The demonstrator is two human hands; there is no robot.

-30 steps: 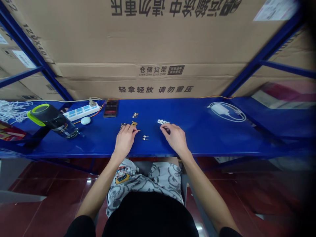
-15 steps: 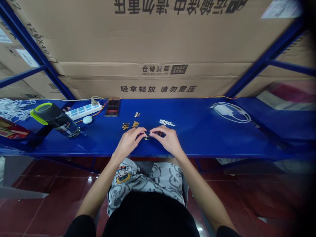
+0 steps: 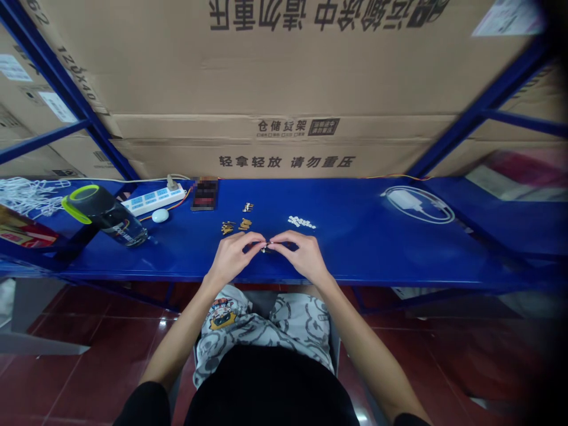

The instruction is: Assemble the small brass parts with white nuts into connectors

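Note:
My left hand (image 3: 235,254) and my right hand (image 3: 302,251) meet over the front of the blue tabletop, each closed in a pinch. Their fingertips come together around something too small to make out. Just beneath the fingertips lies a small white-and-dark piece (image 3: 265,249). Beyond my left hand are a pile of brass-coloured screw-like pieces (image 3: 227,227) and a second brass pile (image 3: 244,224). Farther back sits a small group of white-and-brass pieces (image 3: 248,207). Several small white round pieces (image 3: 302,222) are scattered past my right hand.
On the left stand a dark bottle with a lime-green loop (image 3: 109,216), a white power strip (image 3: 155,199) and a white rounded object (image 3: 160,215). Behind is a blurred dark rectangular object (image 3: 204,194). A coiled white cable with its charger (image 3: 406,200) lies right. Cardboard (image 3: 284,77) backs the blue table (image 3: 355,248).
My two hands have drawn closer, so the gap between their fingertips has closed. The view has shifted slightly; the piles stay in place.

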